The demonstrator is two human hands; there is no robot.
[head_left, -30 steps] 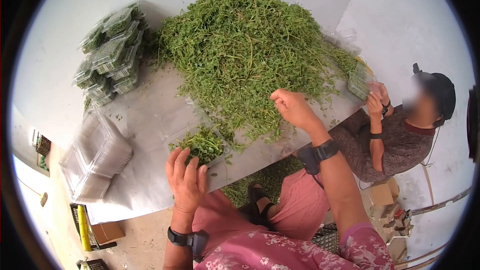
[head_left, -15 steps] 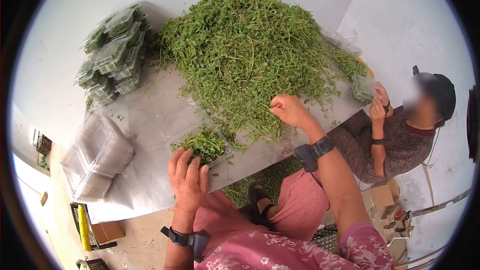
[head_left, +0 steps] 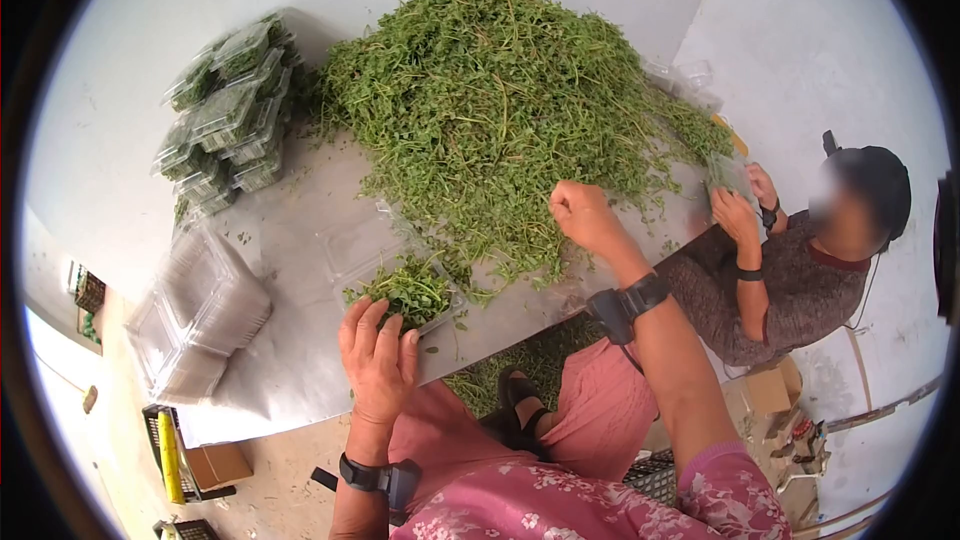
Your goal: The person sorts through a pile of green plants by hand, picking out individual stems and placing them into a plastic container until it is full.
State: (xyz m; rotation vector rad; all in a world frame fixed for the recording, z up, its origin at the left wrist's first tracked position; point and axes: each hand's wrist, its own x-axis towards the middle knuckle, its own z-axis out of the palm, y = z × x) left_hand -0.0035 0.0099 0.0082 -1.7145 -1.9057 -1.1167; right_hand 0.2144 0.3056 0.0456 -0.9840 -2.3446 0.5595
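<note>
A large heap of green leafy stems (head_left: 500, 100) lies on the metal table (head_left: 300, 240). Near the front edge, an open clear plastic box (head_left: 445, 315) holds a small pile of greens (head_left: 410, 290). My left hand (head_left: 380, 360) rests at the front left side of this box, its fingers spread and touching the edge of the greens. My right hand (head_left: 588, 215) is over the lower right part of the heap, fingers curled together; whatever is between the fingertips is too small to make out.
Filled boxes (head_left: 225, 115) are stacked at the back left. Nested empty boxes (head_left: 195, 310) stand at the left edge. On the right, a co-worker (head_left: 810, 260) holds a box of greens (head_left: 728, 175). Crates and cardboard are on the floor.
My right hand has moved slightly up and right over the heap. My left hand has hardly moved. The co-worker's nearer hand has shifted left onto their box.
</note>
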